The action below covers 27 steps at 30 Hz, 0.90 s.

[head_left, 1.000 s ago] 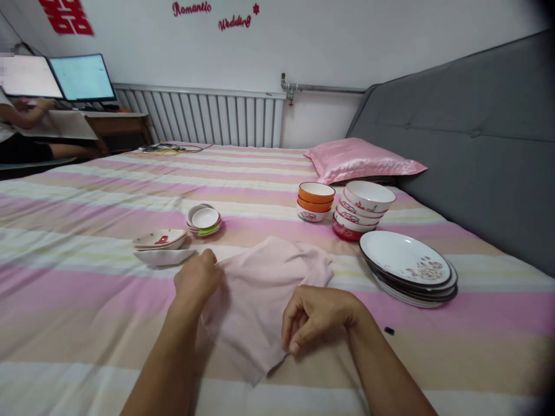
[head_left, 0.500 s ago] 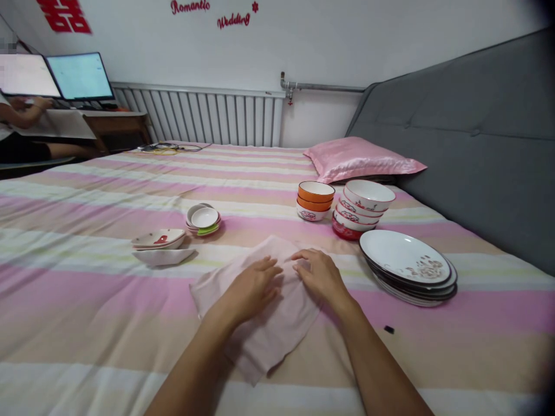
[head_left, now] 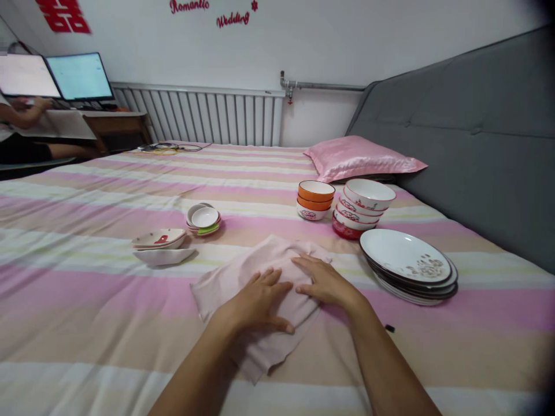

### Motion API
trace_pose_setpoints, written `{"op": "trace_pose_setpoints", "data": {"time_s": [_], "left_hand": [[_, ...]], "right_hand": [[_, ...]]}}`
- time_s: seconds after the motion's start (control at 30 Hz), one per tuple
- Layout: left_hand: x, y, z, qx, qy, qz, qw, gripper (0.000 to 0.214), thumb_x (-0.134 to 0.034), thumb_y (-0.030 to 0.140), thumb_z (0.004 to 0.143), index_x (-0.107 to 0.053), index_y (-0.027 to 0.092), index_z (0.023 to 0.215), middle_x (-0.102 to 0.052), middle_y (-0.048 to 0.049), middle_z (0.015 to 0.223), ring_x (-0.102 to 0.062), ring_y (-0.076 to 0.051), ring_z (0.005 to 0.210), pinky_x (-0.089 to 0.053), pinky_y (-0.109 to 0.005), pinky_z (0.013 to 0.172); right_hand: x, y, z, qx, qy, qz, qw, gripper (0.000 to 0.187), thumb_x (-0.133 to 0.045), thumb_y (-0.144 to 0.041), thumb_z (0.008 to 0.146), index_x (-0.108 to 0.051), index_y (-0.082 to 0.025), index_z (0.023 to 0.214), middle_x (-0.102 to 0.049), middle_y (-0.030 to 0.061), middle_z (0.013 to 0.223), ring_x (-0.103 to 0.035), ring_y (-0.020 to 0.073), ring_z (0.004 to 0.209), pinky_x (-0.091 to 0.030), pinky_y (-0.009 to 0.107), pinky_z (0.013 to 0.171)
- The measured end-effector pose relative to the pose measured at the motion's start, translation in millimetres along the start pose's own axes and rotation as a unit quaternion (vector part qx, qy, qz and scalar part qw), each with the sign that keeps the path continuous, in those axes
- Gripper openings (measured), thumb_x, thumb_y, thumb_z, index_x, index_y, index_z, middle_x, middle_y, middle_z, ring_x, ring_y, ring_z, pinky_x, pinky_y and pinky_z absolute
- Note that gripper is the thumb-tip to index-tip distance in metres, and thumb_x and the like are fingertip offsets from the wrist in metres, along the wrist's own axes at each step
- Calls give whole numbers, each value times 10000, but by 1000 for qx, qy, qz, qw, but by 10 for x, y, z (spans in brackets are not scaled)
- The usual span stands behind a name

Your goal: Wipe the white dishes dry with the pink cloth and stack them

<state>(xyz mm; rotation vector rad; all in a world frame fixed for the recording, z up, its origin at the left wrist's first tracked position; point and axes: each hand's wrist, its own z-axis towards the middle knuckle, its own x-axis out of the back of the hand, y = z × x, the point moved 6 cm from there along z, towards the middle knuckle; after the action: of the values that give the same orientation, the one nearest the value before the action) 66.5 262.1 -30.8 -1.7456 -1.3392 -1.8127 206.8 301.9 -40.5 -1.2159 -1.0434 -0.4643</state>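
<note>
A pale pink cloth lies folded on the striped bed right in front of me. My left hand rests flat on the cloth's middle with its fingers stretched out. My right hand lies flat on the cloth's right part, fingers pointing left and almost touching the left hand. Neither hand grips anything.
Stacked plates lie to the right, with stacked bowls and orange bowls behind them. Small dishes and shallow plates sit at left. A pink pillow and grey headboard are at right. Another person sits at monitors far left.
A second ago both hands pinched the cloth's edges; they have since folded it over and now press flat on it, the left hand sliding slightly toward me.
</note>
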Motion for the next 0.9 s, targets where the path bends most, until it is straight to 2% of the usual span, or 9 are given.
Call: {"op": "trace_pose_setpoints", "data": {"time_s": [0.1,0.23,0.33,0.47,0.6,0.73,0.8,0.9], "left_hand": [[-8,6,-8,5,-17,-5,1000,856,-626,630,614,-375,265,1346,-214,-152,1478,-146,-319,1362,-146,-518,1073],[-14,35,-8,13,-45,5,999,806,-661,578,616,-388,329,1333,-157,-136,1491,-86,-327,1365,-124,-540,1066],[-22,46,-8,3,-58,8,998,748,-641,588,634,-413,359,1310,-142,-135,1494,-56,-329,1364,-103,-534,1069],[-22,36,-12,-11,-61,-4,998,712,-556,662,657,-436,366,1293,-175,-112,1495,-65,-327,1366,-101,-538,1069],[31,62,-17,-17,-43,-9,999,614,-514,632,718,-482,355,1266,-266,-108,1470,-128,-335,1362,-142,-540,1062],[131,91,-10,-27,21,-12,999,426,-339,474,883,-522,320,1235,-428,-76,1382,-278,-246,1334,-239,-439,1064],[140,27,4,-1,53,12,999,444,-318,433,898,-478,271,1280,-408,-93,1395,-265,-234,1340,-239,-421,1070],[88,-129,32,61,83,85,991,541,-392,416,870,-364,182,1357,-291,-160,1449,-179,-279,1362,-181,-480,1079]], "right_hand": [[81,69,-43,-7,3,2,1000,698,-678,-259,619,-467,-216,1284,-429,104,1373,-378,254,1268,-259,415,1037],[165,107,-97,-27,-12,8,1000,699,-710,-235,554,-520,-236,1226,-499,86,1311,-472,267,1167,-317,402,975],[209,103,-118,-33,-19,31,999,550,-719,-216,528,-609,-218,1067,-591,75,1156,-558,237,991,-392,352,862],[231,75,-107,-15,-18,92,995,365,-714,-241,537,-637,-202,892,-609,29,891,-564,176,804,-422,262,678],[268,140,-55,-41,51,91,994,240,-656,-232,600,-649,-186,835,-617,26,802,-553,156,707,-402,248,601],[270,199,9,-70,114,95,986,208,-568,-222,699,-675,-167,868,-680,61,819,-593,169,704,-435,284,657],[260,139,38,-42,133,99,985,246,-543,-223,732,-677,-173,933,-690,73,915,-617,183,790,-458,306,734],[191,-57,75,40,129,66,989,331,-538,-225,756,-641,-183,1068,-638,88,1125,-577,214,1035,-424,360,912]]}}
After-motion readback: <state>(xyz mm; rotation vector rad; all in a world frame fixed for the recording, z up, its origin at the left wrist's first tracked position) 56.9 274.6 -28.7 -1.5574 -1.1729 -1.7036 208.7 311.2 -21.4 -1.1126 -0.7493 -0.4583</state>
